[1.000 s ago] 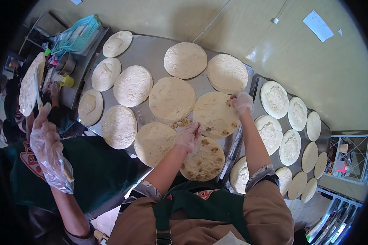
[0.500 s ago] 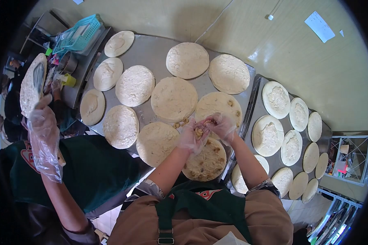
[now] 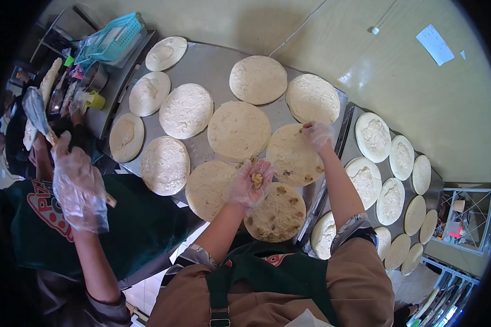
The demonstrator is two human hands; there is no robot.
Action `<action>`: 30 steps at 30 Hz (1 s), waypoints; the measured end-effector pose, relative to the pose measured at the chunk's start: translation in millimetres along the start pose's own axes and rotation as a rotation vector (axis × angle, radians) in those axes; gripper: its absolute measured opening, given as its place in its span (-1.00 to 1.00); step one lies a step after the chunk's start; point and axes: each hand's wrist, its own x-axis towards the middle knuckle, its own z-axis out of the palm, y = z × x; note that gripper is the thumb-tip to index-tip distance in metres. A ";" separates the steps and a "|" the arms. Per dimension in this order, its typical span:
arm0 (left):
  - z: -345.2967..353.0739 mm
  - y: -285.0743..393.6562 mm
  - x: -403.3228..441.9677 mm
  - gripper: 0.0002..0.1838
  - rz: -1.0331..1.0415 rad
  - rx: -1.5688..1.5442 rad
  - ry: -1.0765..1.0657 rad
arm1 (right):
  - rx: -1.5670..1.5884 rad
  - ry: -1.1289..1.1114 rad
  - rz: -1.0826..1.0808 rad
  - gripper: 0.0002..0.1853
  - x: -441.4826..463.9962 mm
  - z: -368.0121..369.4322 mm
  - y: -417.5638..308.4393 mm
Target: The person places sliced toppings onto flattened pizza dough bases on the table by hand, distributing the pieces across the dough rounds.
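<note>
My left hand (image 3: pixel 249 185), in a clear plastic glove, is turned palm up over the rounds with its fingers slightly curled. It cradles a small heap of light brown lumpy pieces (image 3: pixel 257 179), whose kind I cannot make out. My gloved right hand (image 3: pixel 318 134) is at the upper right edge of a white-coated dough round (image 3: pixel 290 158), fingers drawn together and pointing down; what they hold is hidden. A few brown pieces dot that round. Nearest me, another dough round (image 3: pixel 275 217) bears several brown pieces. Loose pieces also lie by my left fingertips.
Several more coated rounds (image 3: pixel 239 131) cover the metal table (image 3: pixel 213 60). A second metal table (image 3: pixel 348 128) with rounds stands at right. On the left, a co-worker's gloved hand (image 3: pixel 79 182) holds a wooden-handled spatula (image 3: pixel 35 111). A turquoise basket (image 3: pixel 114 38) stands behind.
My hands have separated: the right has moved up and right to the round's far edge, while the left has turned palm up with the pieces. The co-worker's spatula has come away from a raised round.
</note>
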 end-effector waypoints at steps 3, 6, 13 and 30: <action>-3.6 3.7 0.6 -0.52 0.000 -0.011 -0.040 | -0.320 -0.097 -0.004 -0.73 18.7 25.0 15.9; -1.1 4.9 -1.9 -0.45 -0.022 -0.125 -0.095 | -0.354 0.039 0.091 -0.76 24.0 32.3 19.5; 24.2 4.4 -16.0 -0.31 -0.046 -0.194 -0.168 | 0.070 -0.258 -0.218 -0.78 -42.6 -18.7 -83.3; 17.5 -5.8 -1.6 -0.70 -0.010 0.278 -0.185 | 0.498 -0.281 -0.057 -0.86 -115.6 11.4 -72.0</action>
